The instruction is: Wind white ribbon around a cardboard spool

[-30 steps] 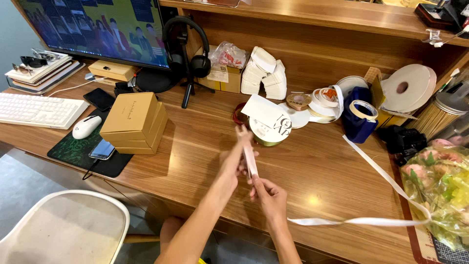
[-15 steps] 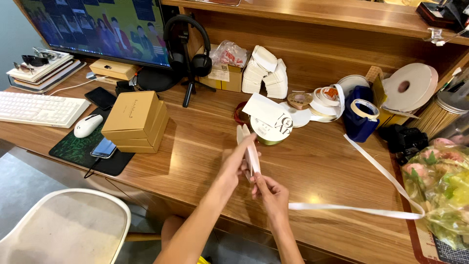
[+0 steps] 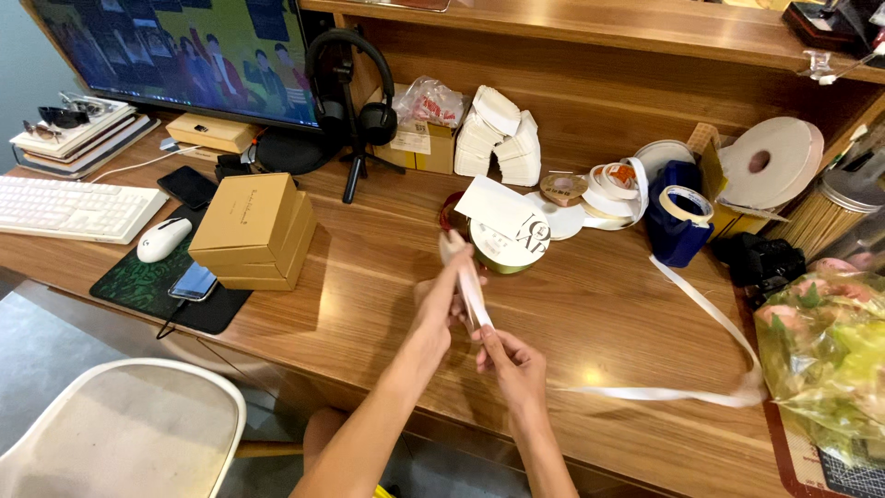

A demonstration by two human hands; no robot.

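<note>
Nearest the front edge of the wooden desk (image 3: 369, 277), the right hand (image 3: 510, 367) pinches the low end of a white ribbon (image 3: 474, 297) between thumb and fingers, while the left hand (image 3: 441, 307), just beyond it, is closed on the upper end with fingertips raised. Between the two hands the ribbon's long axis runs steeply, from near-right up to far-left, pointing toward the round tin (image 3: 505, 247) behind it. From the right hand the loose tail sweeps right along the front edge, folds near the wrapped flowers (image 3: 825, 355) at the right edge, and climbs back toward the blue tape holder (image 3: 678, 224). Bare desk lies open to the right of the hands; the tan boxes (image 3: 251, 231) stand well to the left. Since half a second ago the left hand has lifted slightly and the tail has sagged nearer the front edge.
</note>
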